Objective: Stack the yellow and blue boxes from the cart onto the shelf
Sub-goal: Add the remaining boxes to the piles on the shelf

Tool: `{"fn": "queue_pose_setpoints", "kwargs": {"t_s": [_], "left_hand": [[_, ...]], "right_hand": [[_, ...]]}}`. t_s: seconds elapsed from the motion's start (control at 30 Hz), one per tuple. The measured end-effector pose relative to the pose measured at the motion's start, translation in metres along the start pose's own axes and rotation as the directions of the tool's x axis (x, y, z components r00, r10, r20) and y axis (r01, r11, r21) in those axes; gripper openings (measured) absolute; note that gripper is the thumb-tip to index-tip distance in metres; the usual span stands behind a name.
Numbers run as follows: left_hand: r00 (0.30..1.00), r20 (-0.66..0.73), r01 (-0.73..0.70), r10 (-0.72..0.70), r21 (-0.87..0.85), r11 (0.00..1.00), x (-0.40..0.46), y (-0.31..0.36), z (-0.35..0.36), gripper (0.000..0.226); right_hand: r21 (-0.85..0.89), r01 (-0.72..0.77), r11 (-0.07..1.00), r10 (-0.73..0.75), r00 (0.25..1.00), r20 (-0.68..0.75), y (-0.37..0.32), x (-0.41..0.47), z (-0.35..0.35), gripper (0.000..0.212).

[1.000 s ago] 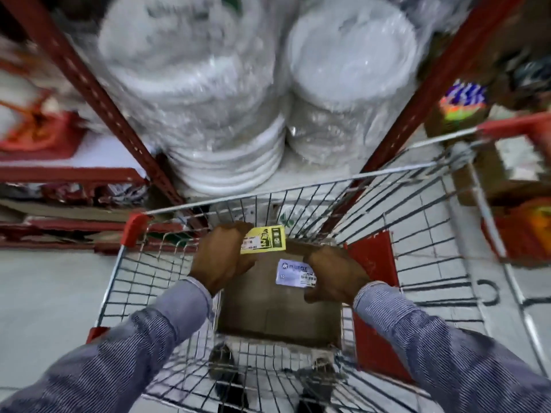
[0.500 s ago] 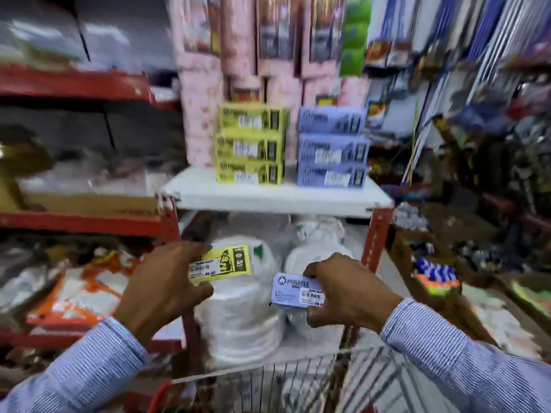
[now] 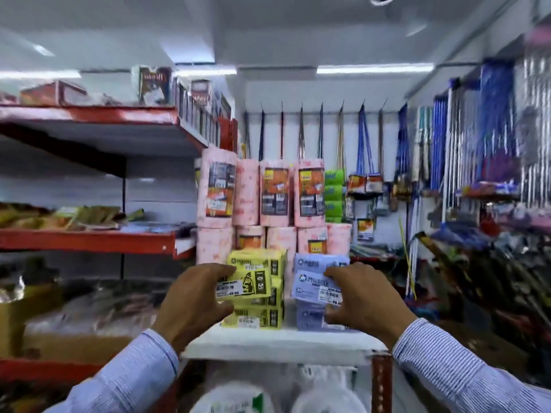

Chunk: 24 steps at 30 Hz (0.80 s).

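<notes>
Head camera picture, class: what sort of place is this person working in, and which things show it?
Most likely a small household-goods shop. Price stickers sit on the yellow box and blue box in the person's hands, wrapped pink rolls are stacked on the white shelf, and brooms hang along the back wall.

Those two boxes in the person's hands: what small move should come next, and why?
Probably raise both a little and set each on its matching pile: the yellow box in the left hand fronts the yellow stack, the blue box in the right hand fronts the blue stack.
</notes>
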<state>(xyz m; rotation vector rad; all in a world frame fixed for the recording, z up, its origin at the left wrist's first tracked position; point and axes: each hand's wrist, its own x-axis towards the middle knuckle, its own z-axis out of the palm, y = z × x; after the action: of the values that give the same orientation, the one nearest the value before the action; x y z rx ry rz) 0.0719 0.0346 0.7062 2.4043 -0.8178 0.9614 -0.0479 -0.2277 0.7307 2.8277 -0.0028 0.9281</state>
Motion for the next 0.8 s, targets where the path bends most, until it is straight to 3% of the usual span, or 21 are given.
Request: {"fn": "queue_pose_setpoints", "kwargs": {"t_s": [0.23, 0.47, 0.8], "left_hand": [[0.995, 0.001, -0.103, 0.103, -0.031, 0.994, 0.052, -0.006, 0.031, 0.059], [0.991, 0.053, -0.12, 0.121, -0.025, 0.992, 0.078, -0.023, 0.064, 0.054], [0.991, 0.048, -0.116, 0.123, -0.131, 0.985, 0.086, -0.038, 0.088, 0.055]], "right_hand": [[-0.05, -0.037, 0.998, 0.033, 0.997, -0.07, 0.023, 0.041, 0.027, 0.039], [-0.069, -0.068, 0.995, 0.066, 0.997, -0.039, 0.036, 0.062, 0.056, 0.029], [0.009, -0.12, 0.993, 0.12, 0.989, -0.086, 0.041, 0.06, 0.075, 0.04]]}}
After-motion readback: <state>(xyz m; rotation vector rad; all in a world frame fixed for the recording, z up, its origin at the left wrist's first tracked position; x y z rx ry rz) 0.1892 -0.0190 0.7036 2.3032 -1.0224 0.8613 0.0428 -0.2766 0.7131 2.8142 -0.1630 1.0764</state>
